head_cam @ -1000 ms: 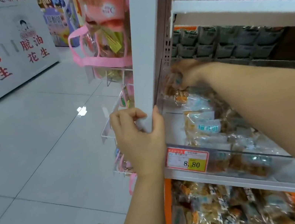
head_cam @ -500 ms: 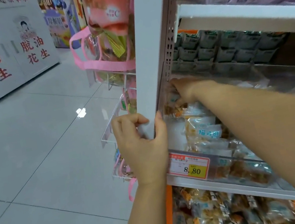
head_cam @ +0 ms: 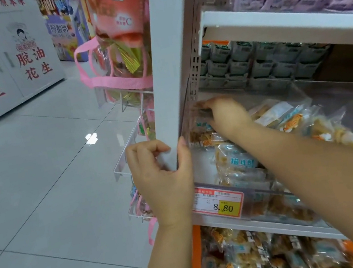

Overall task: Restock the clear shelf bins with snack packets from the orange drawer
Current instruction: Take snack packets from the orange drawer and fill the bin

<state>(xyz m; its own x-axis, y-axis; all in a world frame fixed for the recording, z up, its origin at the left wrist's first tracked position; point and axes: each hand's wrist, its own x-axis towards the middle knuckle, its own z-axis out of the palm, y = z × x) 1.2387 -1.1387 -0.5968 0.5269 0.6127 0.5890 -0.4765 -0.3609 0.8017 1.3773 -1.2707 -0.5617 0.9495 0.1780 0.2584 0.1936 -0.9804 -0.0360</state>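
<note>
Shop shelf: packets in clear bin

Soft bright light (floor glare, blur)

left hand: curled round post | right hand: arm outstretched, grip unclear

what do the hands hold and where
Left hand grips the white shelf post by its edge. Right hand is among snack packets in the clear bin; hold unclear.
</note>
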